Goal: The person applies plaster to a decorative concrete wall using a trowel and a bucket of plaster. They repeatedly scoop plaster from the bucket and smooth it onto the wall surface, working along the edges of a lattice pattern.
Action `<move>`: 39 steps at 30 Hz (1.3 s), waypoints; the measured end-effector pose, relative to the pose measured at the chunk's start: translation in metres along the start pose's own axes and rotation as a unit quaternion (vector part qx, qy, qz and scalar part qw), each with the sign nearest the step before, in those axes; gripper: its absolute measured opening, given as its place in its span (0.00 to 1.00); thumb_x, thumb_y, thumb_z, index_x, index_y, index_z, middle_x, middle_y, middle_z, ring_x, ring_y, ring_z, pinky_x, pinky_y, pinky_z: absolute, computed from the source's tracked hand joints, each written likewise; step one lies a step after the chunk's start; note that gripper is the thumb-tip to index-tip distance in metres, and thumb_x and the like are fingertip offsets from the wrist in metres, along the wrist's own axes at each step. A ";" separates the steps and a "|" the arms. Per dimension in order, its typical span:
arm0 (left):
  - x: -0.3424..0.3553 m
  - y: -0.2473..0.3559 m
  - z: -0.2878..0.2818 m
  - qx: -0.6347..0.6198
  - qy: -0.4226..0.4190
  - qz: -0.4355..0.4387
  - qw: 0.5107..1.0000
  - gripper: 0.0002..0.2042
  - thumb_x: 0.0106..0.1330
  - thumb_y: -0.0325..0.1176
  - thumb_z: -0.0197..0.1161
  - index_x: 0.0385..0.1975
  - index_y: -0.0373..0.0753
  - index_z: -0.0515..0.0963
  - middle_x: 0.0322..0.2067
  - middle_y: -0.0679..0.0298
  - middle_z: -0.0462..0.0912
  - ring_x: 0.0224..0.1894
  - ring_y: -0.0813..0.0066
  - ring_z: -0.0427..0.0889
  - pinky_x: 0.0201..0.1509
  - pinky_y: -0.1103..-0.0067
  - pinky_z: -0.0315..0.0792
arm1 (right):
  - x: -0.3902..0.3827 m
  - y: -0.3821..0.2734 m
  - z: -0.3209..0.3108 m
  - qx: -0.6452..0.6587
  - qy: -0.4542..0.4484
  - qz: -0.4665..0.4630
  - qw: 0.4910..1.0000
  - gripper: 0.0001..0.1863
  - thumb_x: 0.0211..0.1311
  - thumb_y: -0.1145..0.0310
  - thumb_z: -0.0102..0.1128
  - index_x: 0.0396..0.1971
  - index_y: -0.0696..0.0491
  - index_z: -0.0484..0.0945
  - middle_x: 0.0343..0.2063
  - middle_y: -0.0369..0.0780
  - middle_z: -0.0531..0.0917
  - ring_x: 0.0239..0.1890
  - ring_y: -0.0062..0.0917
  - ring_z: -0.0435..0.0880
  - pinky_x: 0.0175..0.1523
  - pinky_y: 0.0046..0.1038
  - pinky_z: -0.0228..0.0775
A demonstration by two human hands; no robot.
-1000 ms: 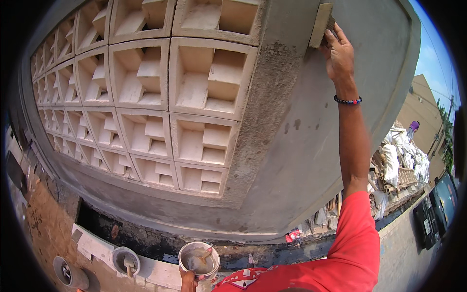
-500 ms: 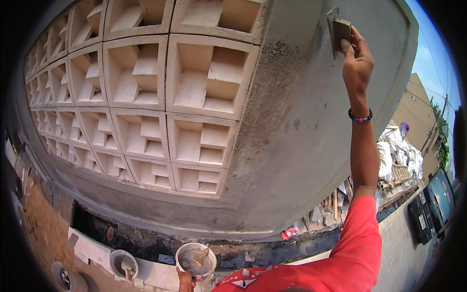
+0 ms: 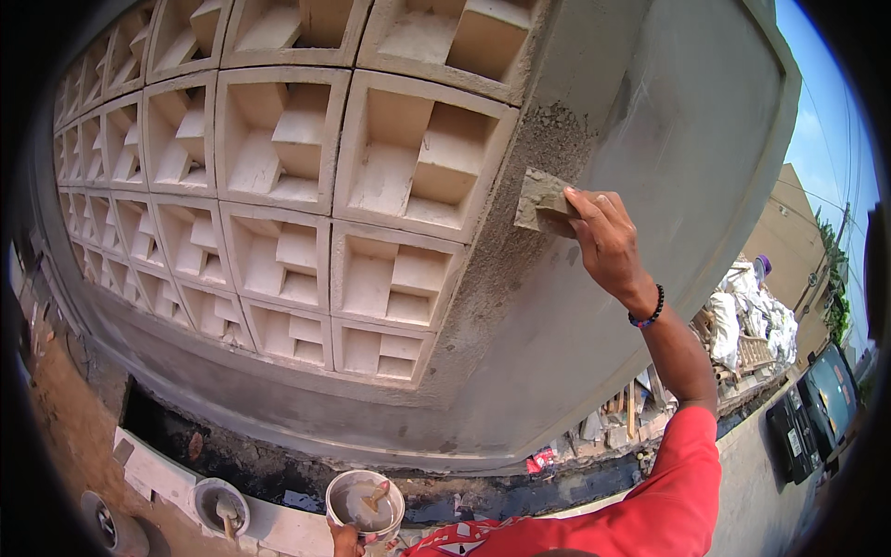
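My right hand [image 3: 608, 243] is closed round a small mortar-crusted plastering float [image 3: 542, 201]. The float's flat face is at the rough, darker strip of plaster [image 3: 520, 243] beside the decorative blocks; whether it presses on the wall cannot be made out. Low in the picture my left hand [image 3: 345, 540] grips the rim of a white bucket [image 3: 397, 520]. Inside the bucket is a grey wet mix, with a brush [image 3: 376, 496] standing in it. Most of my left hand is cut off by the lower edge.
Pale openwork blocks [image 3: 278, 139] fill the wall's left side, smooth grey plaster [image 3: 650, 186] its right. A dark wet gutter [image 3: 251, 464] runs along its foot. A second bucket [image 3: 221, 508] holding a trowel rests on the ledge. Rubble and white sacks [image 3: 742, 320] and a dark vehicle [image 3: 817, 408] are right.
My right hand has brought the float down and left, from the upper smooth plaster to the rough strip by the blocks. My left hand stays on the bucket; the whole view has shifted slightly.
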State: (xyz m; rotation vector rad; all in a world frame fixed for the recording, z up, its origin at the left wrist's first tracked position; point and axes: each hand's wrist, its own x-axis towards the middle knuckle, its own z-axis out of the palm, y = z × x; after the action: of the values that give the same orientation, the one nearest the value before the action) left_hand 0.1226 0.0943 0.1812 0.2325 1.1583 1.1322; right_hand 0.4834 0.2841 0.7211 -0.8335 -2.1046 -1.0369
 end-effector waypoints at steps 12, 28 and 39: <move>0.021 -0.011 -0.004 0.045 0.040 -0.025 0.998 0.35 0.54 0.14 0.41 0.66 0.46 0.48 0.56 0.47 0.68 0.38 0.51 0.81 0.16 0.71 0.80 | 0.235 0.120 -0.082 -0.110 0.184 -0.002 0.977 0.17 0.58 0.76 0.53 0.48 0.60 0.78 0.45 0.52 0.82 0.49 0.42 0.81 0.55 0.35 0.70; 0.027 -0.005 0.003 0.071 0.039 -0.038 0.996 0.37 0.55 0.15 0.40 0.67 0.51 0.47 0.56 0.49 0.69 0.27 0.56 0.79 0.09 0.75 0.71 | 0.162 0.074 -0.063 -0.183 0.156 -0.050 0.969 0.22 0.59 0.79 0.56 0.55 0.50 0.76 0.42 0.41 0.82 0.43 0.34 0.79 0.50 0.33 0.73; 0.016 -0.002 0.017 0.054 0.068 -0.018 0.996 0.32 0.57 0.12 0.37 0.64 0.44 0.58 0.55 0.51 0.73 0.46 0.56 0.82 0.24 0.72 0.86 | 0.095 0.069 -0.043 -0.196 0.052 -0.011 0.979 0.23 0.59 0.80 0.57 0.56 0.49 0.76 0.43 0.42 0.82 0.44 0.34 0.80 0.52 0.32 0.73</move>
State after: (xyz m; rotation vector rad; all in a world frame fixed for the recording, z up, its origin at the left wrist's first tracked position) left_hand 0.1366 0.1126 0.1775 0.2183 1.3420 1.0675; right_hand 0.4908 0.3061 0.8437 -0.9178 -1.8509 -1.5045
